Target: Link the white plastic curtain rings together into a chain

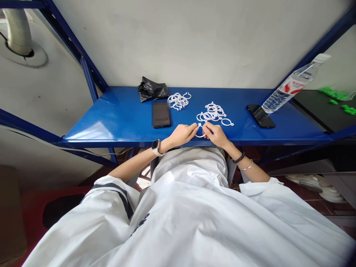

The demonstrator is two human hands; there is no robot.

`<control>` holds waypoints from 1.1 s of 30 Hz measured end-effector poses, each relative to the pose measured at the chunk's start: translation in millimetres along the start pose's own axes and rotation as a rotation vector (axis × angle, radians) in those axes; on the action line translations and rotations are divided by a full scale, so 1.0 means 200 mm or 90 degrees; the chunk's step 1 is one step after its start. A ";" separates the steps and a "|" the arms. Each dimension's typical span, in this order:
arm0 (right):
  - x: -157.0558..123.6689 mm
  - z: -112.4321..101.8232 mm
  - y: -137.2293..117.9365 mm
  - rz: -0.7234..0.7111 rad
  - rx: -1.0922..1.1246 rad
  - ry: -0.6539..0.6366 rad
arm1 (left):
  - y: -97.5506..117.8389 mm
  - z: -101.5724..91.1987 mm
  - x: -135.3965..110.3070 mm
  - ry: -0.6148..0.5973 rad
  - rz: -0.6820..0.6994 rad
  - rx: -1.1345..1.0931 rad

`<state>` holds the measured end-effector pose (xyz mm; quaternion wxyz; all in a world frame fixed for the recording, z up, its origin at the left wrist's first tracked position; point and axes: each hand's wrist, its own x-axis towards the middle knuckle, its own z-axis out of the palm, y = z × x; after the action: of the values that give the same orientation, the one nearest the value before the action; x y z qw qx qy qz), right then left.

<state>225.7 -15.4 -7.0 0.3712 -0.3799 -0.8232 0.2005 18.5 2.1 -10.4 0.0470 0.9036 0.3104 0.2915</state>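
Observation:
Both of my hands meet at the front edge of the blue shelf (116, 118) and pinch one white plastic ring (200, 134) between them. My left hand (182, 134), with a watch on its wrist, grips the ring's left end with closed fingers. My right hand (217, 135), with bracelets on its wrist, holds the right end in a pinch. Just beyond the hands lies a pile of white rings (213, 112). A second, smaller pile of white rings (178, 101) sits further back to the left.
A dark phone (161, 115) lies flat left of the hands, with a crumpled black bag (152, 89) behind it. Another phone (260, 116) and a tilted clear water bottle (292, 87) are at the right. Green parts (338, 97) lie on a dark surface at far right.

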 end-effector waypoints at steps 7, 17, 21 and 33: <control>0.01 0.00 0.00 -0.008 0.010 -0.019 | 0.00 0.00 0.00 -0.015 0.009 0.015; 0.01 -0.01 0.01 -0.020 -0.009 -0.027 | 0.00 -0.01 0.00 -0.029 0.009 0.017; 0.01 0.00 0.01 -0.032 -0.032 -0.023 | 0.00 -0.01 0.00 -0.023 0.010 -0.026; 0.01 0.02 0.03 -0.063 -0.133 0.013 | 0.00 -0.01 0.01 -0.026 0.015 -0.046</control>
<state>224.3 -11.1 -12.4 0.3475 -0.3777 -0.8534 0.0910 17.7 3.0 -7.9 0.0821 0.9106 0.2882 0.2846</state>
